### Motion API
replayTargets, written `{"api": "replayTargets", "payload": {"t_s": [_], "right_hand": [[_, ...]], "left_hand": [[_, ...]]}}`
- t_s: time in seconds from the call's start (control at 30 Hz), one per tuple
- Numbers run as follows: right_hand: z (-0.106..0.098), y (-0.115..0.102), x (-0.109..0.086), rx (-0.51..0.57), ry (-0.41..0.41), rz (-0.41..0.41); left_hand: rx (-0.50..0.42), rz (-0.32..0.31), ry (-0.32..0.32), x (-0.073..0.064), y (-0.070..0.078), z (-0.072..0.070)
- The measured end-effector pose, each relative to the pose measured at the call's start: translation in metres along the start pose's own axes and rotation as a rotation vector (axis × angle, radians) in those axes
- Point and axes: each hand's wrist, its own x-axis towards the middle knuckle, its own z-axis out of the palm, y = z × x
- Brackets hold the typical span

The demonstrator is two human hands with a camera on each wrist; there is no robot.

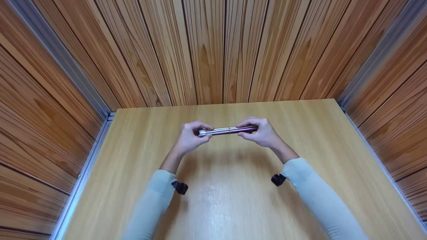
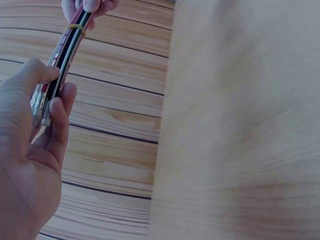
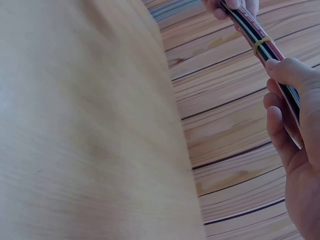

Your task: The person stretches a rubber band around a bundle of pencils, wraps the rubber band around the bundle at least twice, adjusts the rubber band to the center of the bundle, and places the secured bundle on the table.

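Note:
A bundle of pencils (image 1: 220,131) is held level above the table between both hands. Its pencils show dark and red striped sides, and pale tips or caps stand at the left end. Around the middle runs a yellow rubber band (image 2: 77,27). My left hand (image 1: 190,138) grips the left end between thumb and fingers, and in the left wrist view the thumb lies across the pencils. My right hand (image 1: 264,133) holds the other end, whose tip is hidden inside the palm. In the right wrist view its thumb presses the bundle just below the rubber band (image 3: 261,45).
A light wooden table (image 1: 217,203) lies under the hands. Wood-plank walls (image 1: 213,53) rise behind and on both sides, with grey metal rails (image 1: 90,163) along the edges. Small black cameras (image 1: 180,187) sit at both cuffs.

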Motion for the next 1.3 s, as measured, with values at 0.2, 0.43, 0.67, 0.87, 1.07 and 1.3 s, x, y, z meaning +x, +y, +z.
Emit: {"api": "replayTargets", "payload": {"t_s": [0.2,0.43,0.67,0.87,1.07,1.3], "right_hand": [[0.006,0.019,-0.004,-0.007,-0.021,0.065],[0.016,0.041,-0.012,-0.022,-0.034,0.154],[0.022,0.063,-0.026,-0.065,-0.049,0.231],[0.028,0.074,-0.031,-0.105,-0.084,0.264],[0.03,0.081,-0.035,-0.16,-0.121,0.297],[0.032,0.086,-0.039,-0.174,-0.136,0.294]], "left_hand": [[-0.003,-0.105,-0.035,-0.004,-0.017,0.003],[0.044,-0.203,-0.068,-0.009,-0.037,0.007],[0.082,-0.292,-0.096,-0.016,-0.054,0.013],[0.129,-0.33,-0.11,-0.019,-0.066,0.02],[0.176,-0.35,-0.109,-0.019,-0.074,0.026],[0.205,-0.328,-0.106,-0.019,-0.079,0.031]]}}
